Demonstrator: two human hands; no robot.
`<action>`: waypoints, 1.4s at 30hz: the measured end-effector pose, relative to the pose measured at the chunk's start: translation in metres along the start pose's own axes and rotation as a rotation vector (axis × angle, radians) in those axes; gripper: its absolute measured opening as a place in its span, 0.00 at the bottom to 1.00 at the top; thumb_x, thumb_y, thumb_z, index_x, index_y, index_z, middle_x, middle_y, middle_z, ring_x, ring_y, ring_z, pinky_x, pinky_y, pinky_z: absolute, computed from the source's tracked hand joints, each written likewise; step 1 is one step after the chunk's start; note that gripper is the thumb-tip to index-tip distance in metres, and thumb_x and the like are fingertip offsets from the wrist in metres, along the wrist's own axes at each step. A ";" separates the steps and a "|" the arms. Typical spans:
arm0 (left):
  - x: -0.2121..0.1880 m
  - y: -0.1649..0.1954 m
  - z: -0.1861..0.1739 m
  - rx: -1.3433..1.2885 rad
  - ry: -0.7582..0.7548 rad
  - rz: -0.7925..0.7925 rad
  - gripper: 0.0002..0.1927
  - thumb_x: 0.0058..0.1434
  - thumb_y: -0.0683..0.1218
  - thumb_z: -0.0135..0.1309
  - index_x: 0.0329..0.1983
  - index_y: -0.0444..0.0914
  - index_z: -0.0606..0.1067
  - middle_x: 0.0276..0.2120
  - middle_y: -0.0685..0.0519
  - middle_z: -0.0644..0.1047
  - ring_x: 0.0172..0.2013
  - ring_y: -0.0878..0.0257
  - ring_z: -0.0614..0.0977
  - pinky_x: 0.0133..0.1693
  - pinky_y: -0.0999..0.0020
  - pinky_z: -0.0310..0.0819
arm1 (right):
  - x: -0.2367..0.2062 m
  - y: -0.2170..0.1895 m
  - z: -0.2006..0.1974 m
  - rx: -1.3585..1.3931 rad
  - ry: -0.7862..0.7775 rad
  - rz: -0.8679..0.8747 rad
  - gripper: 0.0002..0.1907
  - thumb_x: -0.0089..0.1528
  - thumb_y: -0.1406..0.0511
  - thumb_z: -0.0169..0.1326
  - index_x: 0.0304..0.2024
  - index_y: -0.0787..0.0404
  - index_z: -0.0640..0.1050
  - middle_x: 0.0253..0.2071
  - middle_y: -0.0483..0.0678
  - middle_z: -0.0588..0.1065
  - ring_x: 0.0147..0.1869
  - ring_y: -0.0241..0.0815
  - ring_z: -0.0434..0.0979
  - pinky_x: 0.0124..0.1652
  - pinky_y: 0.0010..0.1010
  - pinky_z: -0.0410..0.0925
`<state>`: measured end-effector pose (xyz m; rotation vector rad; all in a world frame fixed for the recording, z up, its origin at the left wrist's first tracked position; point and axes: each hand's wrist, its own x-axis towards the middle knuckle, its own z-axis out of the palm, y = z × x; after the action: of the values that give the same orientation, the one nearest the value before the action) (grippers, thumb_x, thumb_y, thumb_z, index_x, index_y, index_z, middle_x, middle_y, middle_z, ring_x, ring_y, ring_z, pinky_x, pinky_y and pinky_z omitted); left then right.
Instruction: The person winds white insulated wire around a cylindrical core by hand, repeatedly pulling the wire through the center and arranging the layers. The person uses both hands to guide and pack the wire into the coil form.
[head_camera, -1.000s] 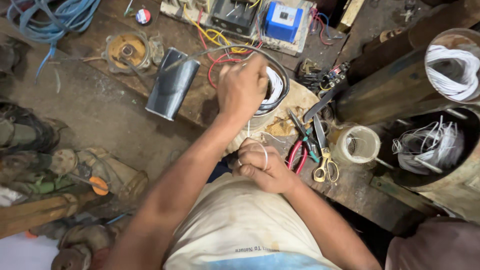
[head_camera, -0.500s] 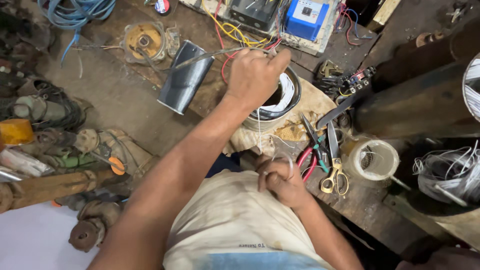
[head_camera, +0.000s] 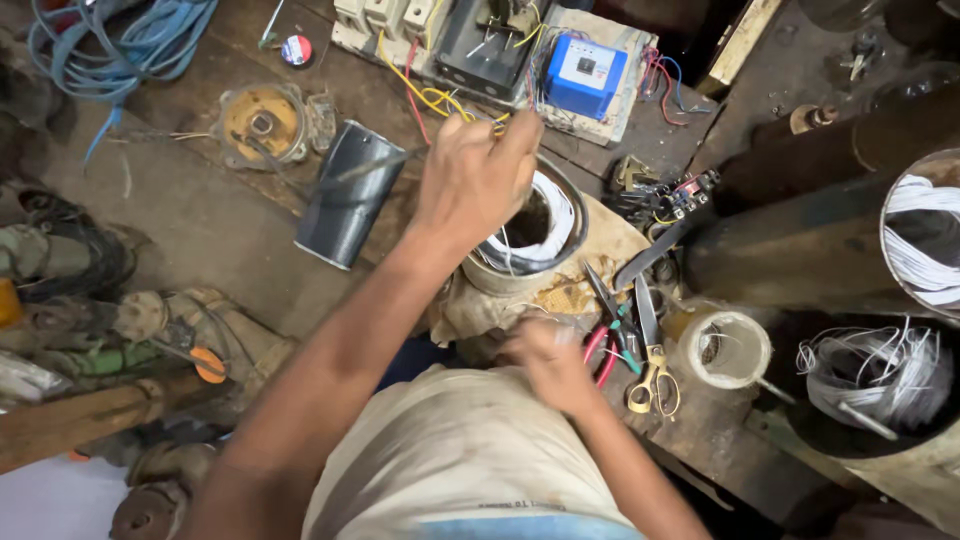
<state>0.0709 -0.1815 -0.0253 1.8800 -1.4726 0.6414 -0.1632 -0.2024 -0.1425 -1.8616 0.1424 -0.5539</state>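
Nearest the body, the right hand (head_camera: 548, 362) was blurred by motion, so whether its fingers were spread or pinched could not be told; it had moved slightly from its place half a second before. The left hand (head_camera: 478, 178) had lifted higher above the round metal motor housing wound with white wire (head_camera: 530, 235), fingers pressed together, apparently pinching a thin strand. That suggested the wire was being drawn taut. The housing sat on a yellowed cloth (head_camera: 575, 290) beside yellow-handled scissors (head_camera: 650, 365) and red-handled pliers (head_camera: 603, 350). Beyond, on the grimy wooden bench (head_camera: 200, 230), lay a dark grey pipe section (head_camera: 345, 195) and a blue switch box (head_camera: 585, 75).
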 end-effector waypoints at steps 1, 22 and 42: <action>-0.005 0.001 -0.012 -0.030 -0.012 -0.018 0.06 0.65 0.43 0.58 0.45 0.39 0.78 0.30 0.47 0.75 0.34 0.48 0.75 0.41 0.53 0.70 | -0.004 -0.003 -0.003 0.208 0.105 0.189 0.10 0.71 0.66 0.47 0.35 0.61 0.75 0.36 0.48 0.74 0.39 0.42 0.74 0.41 0.38 0.69; -0.067 0.012 -0.050 -0.382 -0.442 0.057 0.21 0.54 0.52 0.62 0.43 0.34 0.73 0.47 0.46 0.76 0.55 0.49 0.74 0.57 0.48 0.65 | 0.044 -0.070 -0.025 0.881 0.562 0.357 0.16 0.75 0.56 0.50 0.39 0.61 0.75 0.42 0.52 0.75 0.48 0.46 0.74 0.54 0.42 0.68; -0.080 0.034 -0.020 -0.312 -0.238 -0.014 0.15 0.59 0.50 0.63 0.31 0.39 0.69 0.24 0.47 0.72 0.34 0.48 0.75 0.49 0.50 0.70 | 0.099 -0.080 -0.040 -0.032 0.374 0.294 0.05 0.66 0.73 0.58 0.45 0.68 0.79 0.40 0.39 0.68 0.32 0.26 0.68 0.30 0.19 0.63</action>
<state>0.0186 -0.1203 -0.0628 1.7618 -1.6010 0.1693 -0.1074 -0.2438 -0.0290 -1.7106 0.6652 -0.6892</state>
